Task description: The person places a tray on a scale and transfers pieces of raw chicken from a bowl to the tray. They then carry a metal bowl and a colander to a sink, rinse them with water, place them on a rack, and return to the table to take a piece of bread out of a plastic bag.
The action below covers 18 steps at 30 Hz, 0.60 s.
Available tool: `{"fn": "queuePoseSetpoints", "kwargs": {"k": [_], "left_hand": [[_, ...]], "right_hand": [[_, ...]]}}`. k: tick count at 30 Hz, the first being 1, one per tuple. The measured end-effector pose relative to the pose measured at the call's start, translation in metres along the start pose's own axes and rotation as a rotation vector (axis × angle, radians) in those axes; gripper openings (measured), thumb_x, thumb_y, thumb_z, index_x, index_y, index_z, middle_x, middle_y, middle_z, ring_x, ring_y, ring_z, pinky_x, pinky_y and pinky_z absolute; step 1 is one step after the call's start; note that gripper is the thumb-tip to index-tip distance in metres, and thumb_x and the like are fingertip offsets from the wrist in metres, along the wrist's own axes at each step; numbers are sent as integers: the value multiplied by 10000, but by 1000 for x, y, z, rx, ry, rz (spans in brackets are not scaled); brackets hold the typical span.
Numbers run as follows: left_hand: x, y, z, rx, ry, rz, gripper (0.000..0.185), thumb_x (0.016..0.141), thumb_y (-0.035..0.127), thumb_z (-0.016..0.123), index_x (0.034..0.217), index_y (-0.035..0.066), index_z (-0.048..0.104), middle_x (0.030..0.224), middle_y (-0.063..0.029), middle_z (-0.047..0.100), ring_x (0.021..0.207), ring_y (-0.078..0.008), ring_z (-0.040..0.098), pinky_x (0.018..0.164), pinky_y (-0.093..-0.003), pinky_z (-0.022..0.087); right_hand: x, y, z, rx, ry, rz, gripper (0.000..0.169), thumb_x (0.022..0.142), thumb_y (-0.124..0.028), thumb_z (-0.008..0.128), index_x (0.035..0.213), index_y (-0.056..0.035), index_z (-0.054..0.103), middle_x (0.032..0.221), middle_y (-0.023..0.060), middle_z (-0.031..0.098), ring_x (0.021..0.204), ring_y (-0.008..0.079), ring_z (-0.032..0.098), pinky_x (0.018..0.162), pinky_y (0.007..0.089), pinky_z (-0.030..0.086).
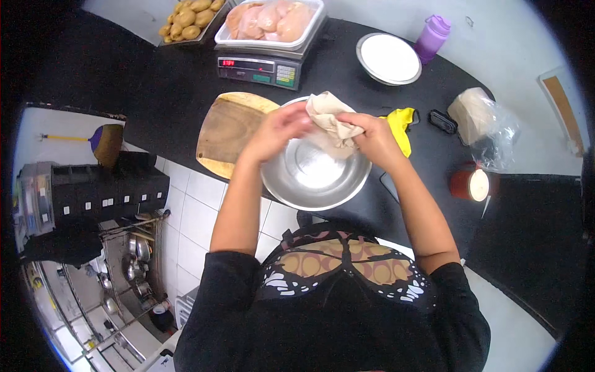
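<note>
My right hand (374,137) grips a crumpled beige paper towel (332,116) between thumb and fingers. Just left of it is my left hand (283,128), blurred, its fingertips at the towel's edge; whether they pinch it is unclear. Both hands are over a wide stainless steel bowl (320,193) at the counter's front edge. Nothing is visible on the bowl's shiny bottom. Against the bowl's left side lies a wooden cutting board (228,125) with a pale live-edge border. Bright yellow cloth (400,128) lies beside my right hand, partly covered by it.
Behind the bowl, a digital scale (258,72) bears a white tray of raw chicken (269,23). Potatoes (186,18) fill a tray at the back left. Rightward are a white-topped bowl (390,58), a purple bottle (433,37), a plastic-wrapped package (472,116) and a reddish-brown container (467,183).
</note>
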State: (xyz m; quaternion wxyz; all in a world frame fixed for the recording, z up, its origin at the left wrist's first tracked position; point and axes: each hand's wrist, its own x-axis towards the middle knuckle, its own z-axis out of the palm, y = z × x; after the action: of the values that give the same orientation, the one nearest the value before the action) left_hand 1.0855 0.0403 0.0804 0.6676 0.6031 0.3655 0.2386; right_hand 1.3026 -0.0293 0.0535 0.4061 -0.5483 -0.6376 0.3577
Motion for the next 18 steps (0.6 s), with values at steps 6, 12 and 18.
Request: {"fn": "queuePoseSetpoints", "kwargs": {"k": [6, 12, 18], "left_hand": [[-60, -152, -80, 622, 772, -98, 324, 837, 187, 549, 1093, -12, 535, 874, -171, 605, 769, -268, 578, 703, -344, 459], [-71, -165, -38, 607, 626, -60, 335, 832, 145, 507, 1146, 28, 503, 949, -262, 576, 877, -409, 553, 777, -432, 438], [-66, -164, -41, 480, 640, 8, 331, 839, 121, 477, 1157, 38, 511, 938, -260, 597, 875, -402, 580, 775, -416, 450]], "right_hand": [[21, 83, 73, -708, 28, 2, 308, 807, -83, 459, 1098, 2, 511, 1355, 182, 319, 1133, 372, 436, 887, 406, 421], [20, 113, 160, -803, -128, 352, 561, 870, -296, 427, 1358, -73, 262, 1436, 204, 97, 1315, 409, 115, 1021, 563, 156], [34, 123, 240, -84, -122, 229, 662, 923, -450, 272, 1384, 3, 129, 1426, 235, 147, 1322, 358, 147, 1069, 394, 136]]}}
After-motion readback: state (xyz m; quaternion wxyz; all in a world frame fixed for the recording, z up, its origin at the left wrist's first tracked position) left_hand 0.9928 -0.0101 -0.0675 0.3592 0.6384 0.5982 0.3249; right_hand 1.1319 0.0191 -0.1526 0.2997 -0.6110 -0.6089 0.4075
